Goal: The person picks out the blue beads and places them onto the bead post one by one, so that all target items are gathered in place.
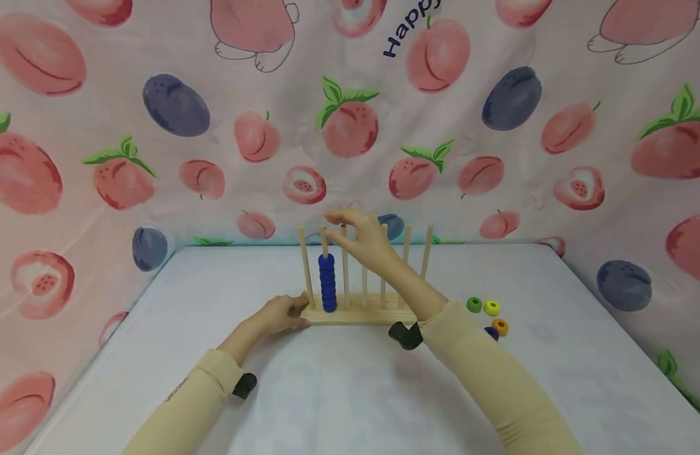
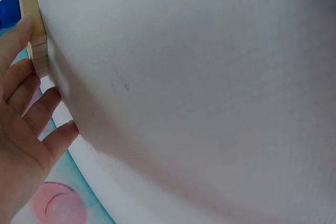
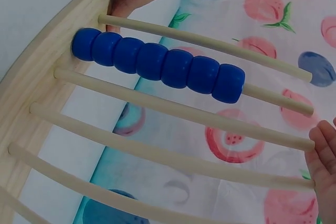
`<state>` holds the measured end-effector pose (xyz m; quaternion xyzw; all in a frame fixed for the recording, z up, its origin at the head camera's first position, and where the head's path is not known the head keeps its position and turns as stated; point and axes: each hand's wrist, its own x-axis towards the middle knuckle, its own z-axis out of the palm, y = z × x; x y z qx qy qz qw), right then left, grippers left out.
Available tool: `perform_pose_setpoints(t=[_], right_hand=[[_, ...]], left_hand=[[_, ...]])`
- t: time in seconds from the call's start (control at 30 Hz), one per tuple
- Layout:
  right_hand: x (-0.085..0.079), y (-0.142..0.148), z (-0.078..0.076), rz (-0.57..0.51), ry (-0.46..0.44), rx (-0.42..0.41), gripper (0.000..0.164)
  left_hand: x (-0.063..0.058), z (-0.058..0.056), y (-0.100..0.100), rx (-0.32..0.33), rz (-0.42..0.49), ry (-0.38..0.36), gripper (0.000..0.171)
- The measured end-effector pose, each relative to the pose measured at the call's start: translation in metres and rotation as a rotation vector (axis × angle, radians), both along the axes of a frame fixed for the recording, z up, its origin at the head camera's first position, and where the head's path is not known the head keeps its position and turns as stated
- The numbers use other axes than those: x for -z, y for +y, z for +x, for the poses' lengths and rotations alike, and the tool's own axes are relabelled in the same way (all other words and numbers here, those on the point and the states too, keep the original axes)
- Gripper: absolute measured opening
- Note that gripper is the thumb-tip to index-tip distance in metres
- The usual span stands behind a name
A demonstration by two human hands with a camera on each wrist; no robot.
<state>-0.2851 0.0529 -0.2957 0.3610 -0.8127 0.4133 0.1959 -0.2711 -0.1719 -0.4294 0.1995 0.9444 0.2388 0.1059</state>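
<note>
A wooden bead rack (image 1: 361,314) with several upright rods stands on the table. Blue beads (image 1: 327,284) are stacked on its second rod from the left, leaving the rod's upper end bare. At the rack's left end my left hand (image 1: 278,314) grips the base, with the thumb on one face and fingers at its end; the left wrist view shows this hand (image 2: 23,119) closely. My right hand (image 1: 367,243) is up by the rod tops, near the blue stack's rod. In the right wrist view only part of that hand (image 3: 325,166) shows, and no bead is visible in it.
Right of the rack lie loose beads: green (image 1: 474,304), yellow (image 1: 492,308), orange (image 1: 500,327) and a blue one (image 1: 491,332) partly hidden by the right sleeve. A fruit-print cloth (image 1: 350,158) hangs behind the white table (image 1: 338,392).
</note>
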Motion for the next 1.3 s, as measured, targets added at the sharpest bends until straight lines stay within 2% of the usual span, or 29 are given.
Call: perform_pose_setpoints(t=[0.1, 0.33, 0.57, 1.03, 1.3], right_hand=[[0.002, 0.002, 0.001, -0.012, 0.023, -0.006, 0.034], [0.006, 0.008, 0.006, -0.087, -0.039, -0.020, 0.034], [0.014, 0.017, 0.016, -0.126, -0.030, -0.076, 0.036], [0.029, 0.040, 0.035, -0.100, 0.067, -0.095, 0.038], [0.033, 0.062, 0.041, -0.075, 0.050, -0.076, 0.037]], left_hand=[[-0.001, 0.001, 0.000, 0.003, 0.009, 0.001, 0.055], [0.001, 0.000, 0.000, 0.003, 0.008, 0.002, 0.055], [0.002, 0.000, 0.000, 0.008, 0.003, 0.010, 0.055], [0.002, -0.001, 0.000, 0.007, 0.007, 0.014, 0.054], [0.001, -0.002, 0.000, 0.020, 0.006, 0.029, 0.053]])
